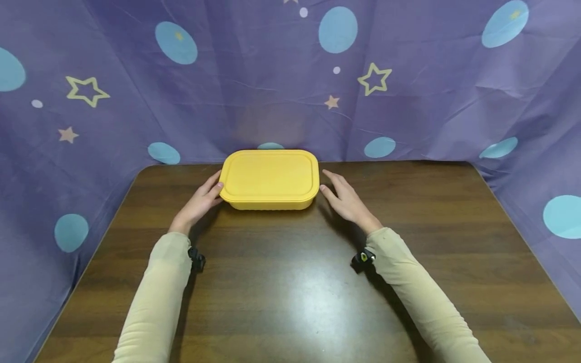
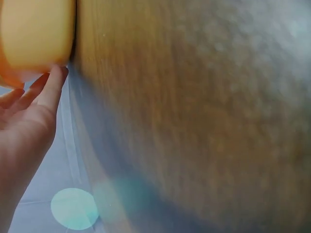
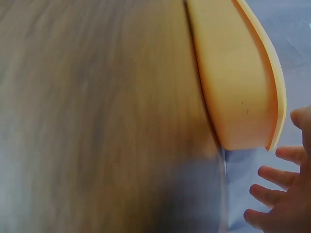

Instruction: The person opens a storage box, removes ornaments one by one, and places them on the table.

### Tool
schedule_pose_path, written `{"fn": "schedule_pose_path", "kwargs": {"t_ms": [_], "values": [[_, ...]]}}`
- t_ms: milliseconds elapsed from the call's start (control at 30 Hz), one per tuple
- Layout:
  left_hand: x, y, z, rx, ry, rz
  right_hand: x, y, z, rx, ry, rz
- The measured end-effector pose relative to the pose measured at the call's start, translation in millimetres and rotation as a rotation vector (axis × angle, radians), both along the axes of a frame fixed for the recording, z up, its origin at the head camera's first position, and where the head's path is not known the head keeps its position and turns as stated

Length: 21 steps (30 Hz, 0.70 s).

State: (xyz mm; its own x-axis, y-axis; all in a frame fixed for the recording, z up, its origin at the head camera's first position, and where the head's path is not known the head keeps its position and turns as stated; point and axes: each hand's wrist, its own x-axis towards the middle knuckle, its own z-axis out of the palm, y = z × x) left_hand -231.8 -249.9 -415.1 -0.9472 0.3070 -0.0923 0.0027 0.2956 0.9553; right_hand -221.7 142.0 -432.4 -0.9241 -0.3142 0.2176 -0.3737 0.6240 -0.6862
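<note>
A yellow lidded food container (image 1: 270, 175) sits at the far side of the wooden table, its lid on. At its left end is my left hand (image 1: 200, 200), thumb at the lid's edge and fingers reaching along the side. In the left wrist view the fingertips (image 2: 59, 73) meet the lower edge of the container (image 2: 36, 34). My right hand (image 1: 347, 200) is spread just off the container's right end, holding nothing. The right wrist view shows its fingers (image 3: 274, 174) apart from one another, close to the container's rim (image 3: 278, 97).
The brown wooden table (image 1: 272, 282) reaches back to a purple curtain (image 1: 272, 75) patterned with stars and blue ovals, right behind the container. Small black devices (image 1: 196, 259) are strapped at both wrists, over pale sleeves (image 1: 152, 302).
</note>
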Motion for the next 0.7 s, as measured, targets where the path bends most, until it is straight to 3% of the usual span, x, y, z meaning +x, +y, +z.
{"fn": "schedule_pose_path", "kwargs": {"t_ms": [233,333,467,700], "values": [[-3.0,0,-2.4,0.05,-0.055,-0.002,-3.1,-17,-1.4,-0.07,-0.014,-0.013],[-3.0,-1,-2.2,0.091,-0.068,-0.008,-5.8,-21,-3.1,-0.153,-0.043,-0.009],[-2.4,-1,-1.0,0.178,-0.099,-0.006,-7.6,-24,-2.9,-0.263,-0.092,0.014],[-4.0,3,1.6,0.301,-0.127,0.008,-11.0,-26,-0.6,-0.315,-0.086,0.014]]}}
